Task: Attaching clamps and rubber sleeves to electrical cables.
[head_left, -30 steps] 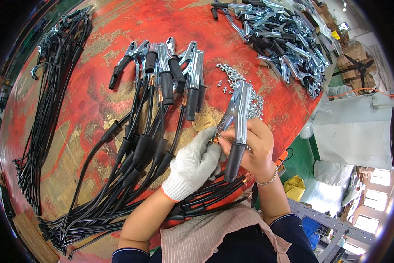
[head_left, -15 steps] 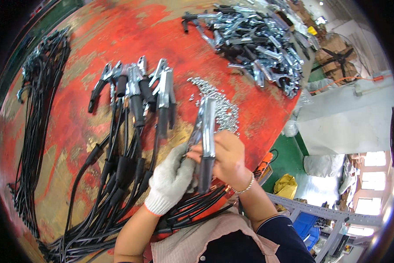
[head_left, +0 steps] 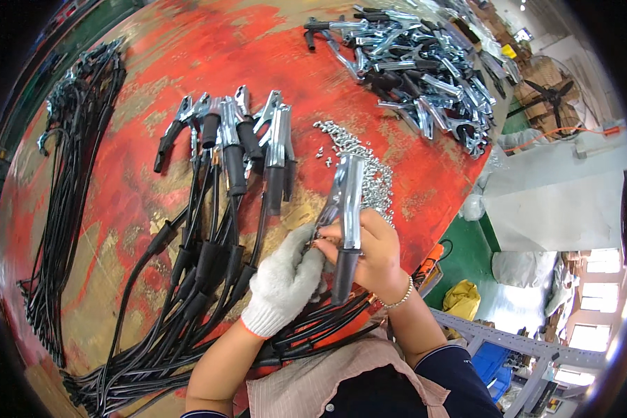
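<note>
A broad table (head_left: 209, 56) with worn red paint, rubbed through to tan patches, fills most of the view, its edges bent into a curve by the lens. At its far right lies a heap of loose metal clamps (head_left: 418, 66), with a scatter of small silver screws (head_left: 365, 171) nearer the person. A long bundle of black cables (head_left: 76, 181) stretches along the left side, and more cables fitted with clamps (head_left: 233, 167) fan out across the middle. Beyond the right edge there is a green floor (head_left: 460, 244), a yellow bag (head_left: 461, 299), a black-bladed fan (head_left: 552, 99), a blue bin (head_left: 491, 366) beside a grey metal frame (head_left: 522, 338), and bright windows (head_left: 595, 296). Both forearms rise from the lower edge and angle inward, so that the hands meet in front of the chest, over the table. The left hand (head_left: 282, 282), in a white knit glove, has its grip closed narrowly on the lower inner side of a silver clamp (head_left: 352, 198), which stands tilted between the hands, its black-sleeved handle pointing down. The bare right hand (head_left: 376, 254), with a beaded bracelet (head_left: 399, 296) at the wrist, reaches behind that handle, thumb and forefinger drawn close to the glove's fingertips; whether its grip pinches anything, I cannot tell.
</note>
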Motion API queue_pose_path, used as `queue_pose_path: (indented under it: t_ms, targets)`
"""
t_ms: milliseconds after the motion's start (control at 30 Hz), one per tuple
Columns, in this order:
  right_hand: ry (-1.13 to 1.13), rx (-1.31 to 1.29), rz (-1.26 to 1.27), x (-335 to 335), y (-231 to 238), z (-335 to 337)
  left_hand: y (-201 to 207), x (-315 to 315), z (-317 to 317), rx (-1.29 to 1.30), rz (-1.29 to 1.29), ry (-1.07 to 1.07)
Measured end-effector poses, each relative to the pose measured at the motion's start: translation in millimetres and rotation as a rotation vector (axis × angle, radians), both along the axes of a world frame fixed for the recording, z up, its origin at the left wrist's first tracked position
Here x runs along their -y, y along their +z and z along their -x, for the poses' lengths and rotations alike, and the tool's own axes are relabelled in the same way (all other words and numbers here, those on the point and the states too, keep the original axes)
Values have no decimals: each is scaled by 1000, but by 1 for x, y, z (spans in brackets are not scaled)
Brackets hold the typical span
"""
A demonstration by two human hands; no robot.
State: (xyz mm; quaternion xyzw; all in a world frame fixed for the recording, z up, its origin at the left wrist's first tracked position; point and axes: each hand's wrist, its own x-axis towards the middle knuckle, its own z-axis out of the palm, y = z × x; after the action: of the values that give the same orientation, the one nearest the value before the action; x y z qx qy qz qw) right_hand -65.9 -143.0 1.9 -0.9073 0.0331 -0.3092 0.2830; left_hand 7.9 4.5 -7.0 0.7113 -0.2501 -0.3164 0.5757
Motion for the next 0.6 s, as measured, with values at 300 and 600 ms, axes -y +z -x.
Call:
queue_pose_path:
  t_ms: [300, 600]
  targets:
    - [-12, -26, 18, -4, 6, -1, 0, -4, -3, -15, -9, -29]
    - [-52, -53, 42, -2, 4, 2, 2, -1, -2, -124, 35, -22]
